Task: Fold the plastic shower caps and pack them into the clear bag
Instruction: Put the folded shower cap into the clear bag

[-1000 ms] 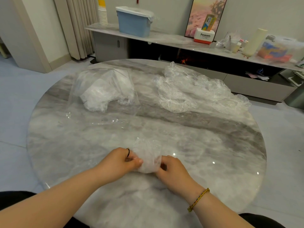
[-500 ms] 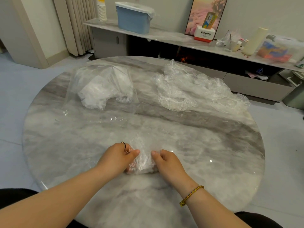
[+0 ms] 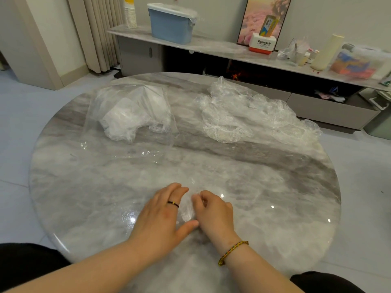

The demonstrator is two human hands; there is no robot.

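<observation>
Right now the folded shower cap [image 3: 187, 210] lies between my hands at the near edge of the table [image 3: 296, 218], its long axis running away from me. My left hand [image 3: 163, 212] presses it with flat fingers, and my right hand [image 3: 213, 214] pinches its right edge. The clear bag [image 3: 129, 117] lies well ahead and to the left, nearer the left hand.

One clear bag [image 3: 146, 144] — one near cap [image 3: 187, 210] — loose caps [image 3: 243, 115], count unclear.

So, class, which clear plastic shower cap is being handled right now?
The small crumpled clear shower cap between the left hand and right hand; the others lie in the far loose pile or inside the clear bag.
</observation>
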